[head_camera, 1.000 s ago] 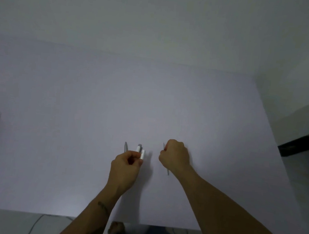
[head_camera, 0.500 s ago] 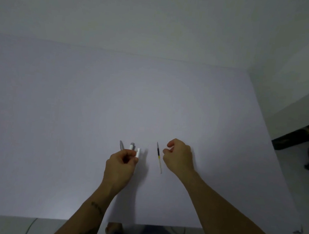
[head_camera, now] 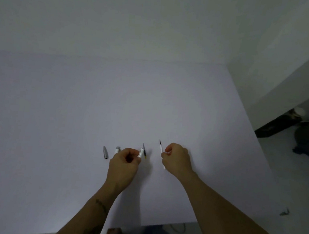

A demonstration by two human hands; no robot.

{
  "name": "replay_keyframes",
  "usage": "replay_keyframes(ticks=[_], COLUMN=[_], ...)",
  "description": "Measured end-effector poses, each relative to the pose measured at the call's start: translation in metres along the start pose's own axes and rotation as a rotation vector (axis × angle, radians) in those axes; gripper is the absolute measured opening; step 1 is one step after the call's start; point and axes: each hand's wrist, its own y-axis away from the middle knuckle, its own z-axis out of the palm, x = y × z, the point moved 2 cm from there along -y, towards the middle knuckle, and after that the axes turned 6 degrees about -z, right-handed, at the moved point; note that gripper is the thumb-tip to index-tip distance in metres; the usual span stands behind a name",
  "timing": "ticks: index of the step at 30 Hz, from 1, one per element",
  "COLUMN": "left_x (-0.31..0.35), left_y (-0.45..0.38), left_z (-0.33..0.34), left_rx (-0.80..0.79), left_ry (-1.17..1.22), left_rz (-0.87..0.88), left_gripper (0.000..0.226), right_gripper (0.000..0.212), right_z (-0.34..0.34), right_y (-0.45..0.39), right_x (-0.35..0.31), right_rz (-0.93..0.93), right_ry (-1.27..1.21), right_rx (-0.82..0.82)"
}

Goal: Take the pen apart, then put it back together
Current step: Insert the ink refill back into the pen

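A person is working over a white table [head_camera: 75, 109], with the pen in pieces near its front edge. The right hand [head_camera: 177, 159], which half a second ago hovered beside the refill [head_camera: 161, 149] lying on the surface, is now pinching it, tip pointing away. The left hand [head_camera: 124, 163] is still gripping a white barrel piece [head_camera: 141, 152], while a grey cone [head_camera: 105, 152] and a short capped piece [head_camera: 117, 149] are lying just left of it.
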Motion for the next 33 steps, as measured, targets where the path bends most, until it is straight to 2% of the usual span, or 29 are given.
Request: replay_keyframes(ticks=[7,10,14,20,27,33], left_x=[-0.002,-0.002,0.003,0.015,0.031,0.047], left_y=[-0.002,-0.002,-0.001,0.003,0.015,0.024], left_z=[0.013,0.017,0.017,0.01,-0.006,-0.017], left_rx=[0.006,0.003,0.007,-0.021,-0.054,-0.068], left_ry=[-0.022,-0.028,-0.041,-0.044,0.016,0.078], left_rz=[-0.014,-0.006,0.002,0.015,0.059,0.089], left_gripper=[0.006,0.005,0.004,0.005,0.007,0.013], right_gripper=[0.016,0.026,0.015,0.002,0.008,0.009], right_z=[0.002,0.0,-0.005,-0.029,-0.076,-0.084], right_y=[-0.003,-0.003,-0.005,-0.002,0.012,0.021], right_x=[-0.013,-0.017,-0.016,-0.02,-0.061,-0.08], right_rz=[-0.069,-0.072,-0.028,-0.054,-0.134,-0.157], right_ry=[0.231,0.263,0.227,-0.088,-0.533,-0.634], right_rx=[-0.028,-0.054,-0.112,-0.049,-0.06,0.0])
